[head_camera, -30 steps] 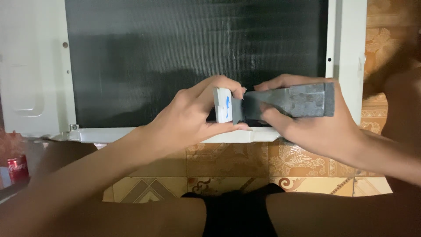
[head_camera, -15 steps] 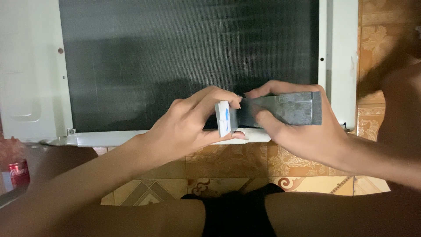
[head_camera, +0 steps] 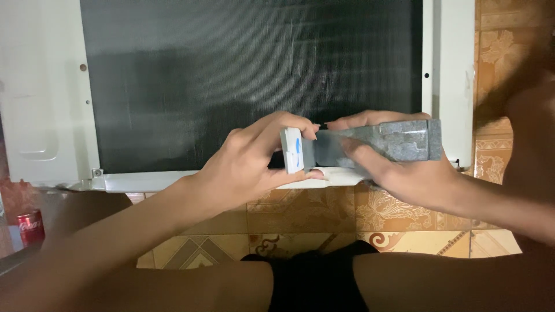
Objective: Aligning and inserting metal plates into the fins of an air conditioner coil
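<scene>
- Nearest the camera, the person's bare legs and dark shorts (head_camera: 315, 280) fill the bottom of the view, with both forearms reaching forward over them
- Beneath lies a tiled floor (head_camera: 399, 216) in orange and cream with floral and diamond patterns
- At the far left edge, a red drink can (head_camera: 29, 226) stands on the floor, well apart from the hands
- The left hand (head_camera: 248, 164) has its fingers curled narrowly around a small white and blue block (head_camera: 293, 149), thumb below and fingertips on top, holding it upright
- The right hand (head_camera: 399, 170) grips a long grey bar (head_camera: 387, 140), fingers wrapped over the top and front of it, the thumb side hidden beneath
- The bar lies level, its left end meeting the white and blue block between the two hands; whether the two pieces are joined cannot be told
- Both hands hold these pieces just above the lower white frame (head_camera: 150, 180) of a big white unit
- Behind them stands a dark finned panel (head_camera: 248, 69) that fills most of the view, bounded by a white casing (head_camera: 40, 98) on the left and a white side strip (head_camera: 454, 75) on the right
- Farthest right, patterned tiles (head_camera: 503, 46) show beyond the unit
</scene>
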